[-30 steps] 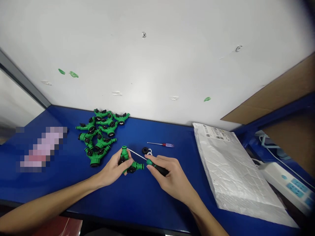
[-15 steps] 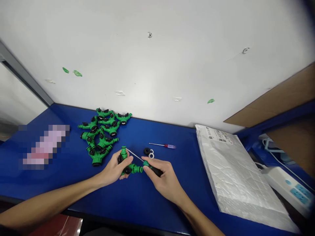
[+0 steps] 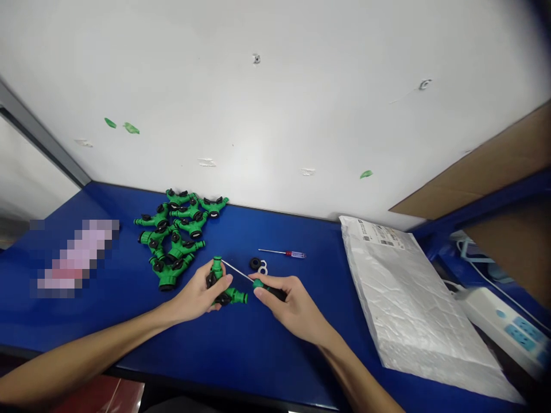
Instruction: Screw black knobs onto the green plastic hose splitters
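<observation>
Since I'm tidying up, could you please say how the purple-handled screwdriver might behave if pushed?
The purple-handled screwdriver may slide or swivel on the shiny blue table. Its thin, straight shaft looks stiff; its small size suggests little weight.

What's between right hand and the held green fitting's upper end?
Head view: the screwdriver's metal shaft, slanting from the right hand up toward the fitting's upper end.

Plastic connector (image 3: 237, 296), metal shaft (image 3: 237, 271), glossy tabletop (image 3: 241, 358)

"How's the left hand (image 3: 198, 293)?"
"Curled into a grip, left thumb (image 3: 222, 283) angled toward the right hand (image 3: 299, 307)."
"And that one?"
"Nearby, index finger (image 3: 275, 280) and right thumb (image 3: 266, 297) pinched, forearm (image 3: 348, 358) slanting behind."
</observation>
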Available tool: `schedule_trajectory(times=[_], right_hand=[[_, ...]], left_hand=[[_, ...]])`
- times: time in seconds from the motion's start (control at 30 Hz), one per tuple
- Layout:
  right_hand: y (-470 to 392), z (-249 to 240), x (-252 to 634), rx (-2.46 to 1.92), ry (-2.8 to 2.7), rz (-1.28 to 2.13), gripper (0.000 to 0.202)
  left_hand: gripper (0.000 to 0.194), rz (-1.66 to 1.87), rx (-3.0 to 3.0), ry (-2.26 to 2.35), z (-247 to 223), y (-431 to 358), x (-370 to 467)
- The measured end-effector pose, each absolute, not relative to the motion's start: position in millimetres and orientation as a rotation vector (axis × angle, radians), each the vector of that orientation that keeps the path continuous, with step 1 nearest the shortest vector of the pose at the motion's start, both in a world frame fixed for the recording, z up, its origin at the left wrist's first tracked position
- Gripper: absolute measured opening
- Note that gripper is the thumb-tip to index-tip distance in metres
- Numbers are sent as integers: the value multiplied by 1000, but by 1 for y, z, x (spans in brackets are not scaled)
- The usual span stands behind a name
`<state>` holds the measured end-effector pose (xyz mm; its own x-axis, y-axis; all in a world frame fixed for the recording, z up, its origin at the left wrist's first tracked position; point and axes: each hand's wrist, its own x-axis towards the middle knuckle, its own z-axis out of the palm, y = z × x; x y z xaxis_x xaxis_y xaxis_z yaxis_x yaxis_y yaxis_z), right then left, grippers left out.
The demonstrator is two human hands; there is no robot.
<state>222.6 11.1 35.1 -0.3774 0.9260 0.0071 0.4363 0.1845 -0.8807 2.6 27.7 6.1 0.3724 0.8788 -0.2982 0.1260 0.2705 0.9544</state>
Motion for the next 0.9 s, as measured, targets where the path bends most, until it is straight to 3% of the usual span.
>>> schedule_trajectory(times=[0.37,0.57,0.67,0.9], right_hand=[[15,53,241,-1279,-1869,1310,34],[18,48,239,-1220,-1919,1304,27],[11,41,226,-1202,-1964,1087,26],[0,10,208,-1157,-2313,90,37]], left_hand=[[36,423,1383,1074,27,36,-5],[38,464,1386,1059,23,33,-7],[38,558,1311,1075,15,31,-4],[36,671,1098,1075,11,35,0]])
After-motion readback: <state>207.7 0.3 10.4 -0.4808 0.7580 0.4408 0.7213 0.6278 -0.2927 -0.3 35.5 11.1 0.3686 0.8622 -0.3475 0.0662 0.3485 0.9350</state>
